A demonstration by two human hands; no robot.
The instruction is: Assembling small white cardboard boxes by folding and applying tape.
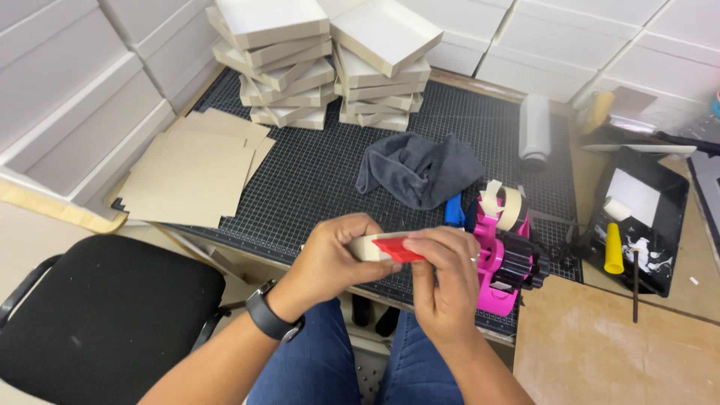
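My left hand grips a small flat beige piece, seen edge-on, just above the front edge of the black gridded cutting mat. My right hand presses a red flat tool against that piece with thumb and fingers. A pink and black tape dispenser with a beige tape roll stands right beside my right hand.
A grey cloth lies mid-mat with a blue object by it. Two stacks of flat white boxes stand at the back, cardboard sheets at left. A black tray with a yellow-handled tool sits right; a black chair stands lower left.
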